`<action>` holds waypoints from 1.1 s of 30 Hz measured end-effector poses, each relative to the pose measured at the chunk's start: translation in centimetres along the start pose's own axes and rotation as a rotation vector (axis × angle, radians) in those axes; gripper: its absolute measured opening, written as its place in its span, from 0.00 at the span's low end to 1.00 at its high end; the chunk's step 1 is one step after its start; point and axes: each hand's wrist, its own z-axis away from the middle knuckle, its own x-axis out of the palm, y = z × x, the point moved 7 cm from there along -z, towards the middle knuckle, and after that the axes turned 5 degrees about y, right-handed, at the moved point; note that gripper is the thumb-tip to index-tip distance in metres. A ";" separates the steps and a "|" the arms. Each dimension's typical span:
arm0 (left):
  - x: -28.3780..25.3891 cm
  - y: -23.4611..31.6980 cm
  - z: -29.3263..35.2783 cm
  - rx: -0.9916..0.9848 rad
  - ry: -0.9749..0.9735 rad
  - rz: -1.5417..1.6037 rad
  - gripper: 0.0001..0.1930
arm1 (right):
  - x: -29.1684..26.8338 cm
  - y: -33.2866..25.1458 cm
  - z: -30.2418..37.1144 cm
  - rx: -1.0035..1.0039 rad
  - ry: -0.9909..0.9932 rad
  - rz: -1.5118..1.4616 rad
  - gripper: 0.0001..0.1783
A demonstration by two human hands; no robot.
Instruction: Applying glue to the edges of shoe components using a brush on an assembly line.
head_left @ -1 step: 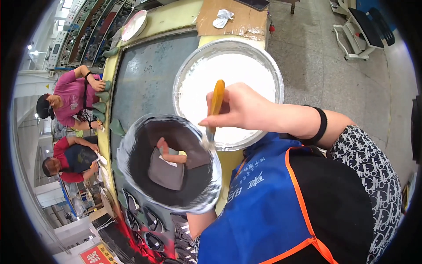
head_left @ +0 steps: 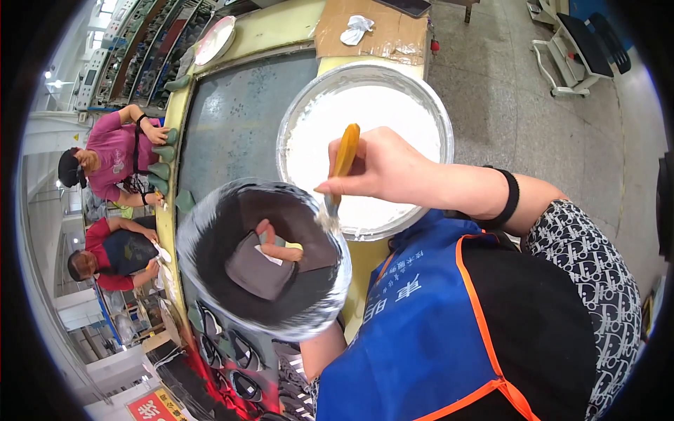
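A dark fabric piece (head_left: 256, 277), bowl-shaped with a white-smeared, blurred rim, is being held up over the grey-topped table (head_left: 239, 112), just beside the metal basin (head_left: 307, 105) and partly covering its lower left side in the view. The piece is being grasped by the left hand (head_left: 282, 252), of which only a couple of fingers are being shown, bent inside it next to a small white label (head_left: 268, 257); the rest of that hand is being hidden. By the right hand (head_left: 379, 165), a wooden-handled paintbrush (head_left: 345, 154) is being gripped between thumb and fingers above the white paste (head_left: 400, 116) in the basin, its whitened bristles being held at the rim's right side; exact contact is being obscured by blur. At the far left, green shoe lasts (head_left: 160, 170) are being handled by a co-worker in pink (head_left: 105, 151), and a white item (head_left: 163, 254) is being held by a co-worker in red (head_left: 98, 242). A crumpled white cloth (head_left: 357, 29) is being supported by a cardboard sheet (head_left: 337, 45)
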 end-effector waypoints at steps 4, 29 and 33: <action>0.2 1.3 0.1 -0.198 -0.042 0.174 0.21 | -1.5 0.2 -1.9 -0.095 0.167 0.086 0.12; -3.2 3.1 5.3 -1.131 -0.487 0.464 0.15 | 0.3 -5.5 -3.0 -0.463 0.047 0.241 0.09; -4.0 2.8 5.1 -1.080 -0.426 0.524 0.18 | -1.3 -3.2 -3.8 -0.260 0.136 0.342 0.08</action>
